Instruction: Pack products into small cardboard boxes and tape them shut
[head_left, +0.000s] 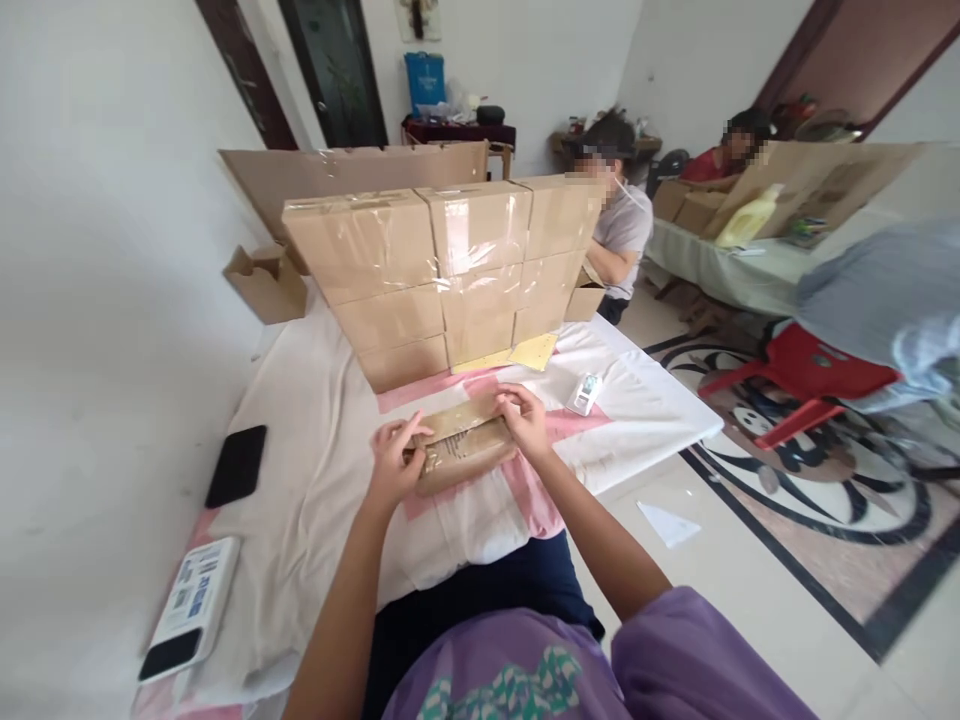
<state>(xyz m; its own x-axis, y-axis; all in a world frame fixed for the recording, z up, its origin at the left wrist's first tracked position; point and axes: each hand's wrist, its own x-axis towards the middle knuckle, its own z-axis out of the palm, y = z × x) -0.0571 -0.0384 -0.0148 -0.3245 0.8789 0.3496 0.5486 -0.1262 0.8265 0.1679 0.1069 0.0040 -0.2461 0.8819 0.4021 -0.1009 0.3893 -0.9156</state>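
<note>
A small brown cardboard box (465, 458) lies in front of me on the cloth-covered table, shiny tape and some dark print on its top. My left hand (396, 455) grips its left end, thumb and fingers bent over the edge. At the far right corner, the fingertips of my right hand (525, 415) are pinched together on the box's top edge. Whether a loose strip of tape is between those fingers, I cannot tell. Just behind stands a wall of stacked, taped cardboard boxes (480, 235), with yellow paper (534, 352) at its foot.
A small white device (584, 393) lies right of the box. Along the left edge are a black phone (236, 467) and a white box (196, 600) with a dark phone on it. An open carton (266, 283) stands back left. Other people sit beyond; a red stool (817, 365) is at right.
</note>
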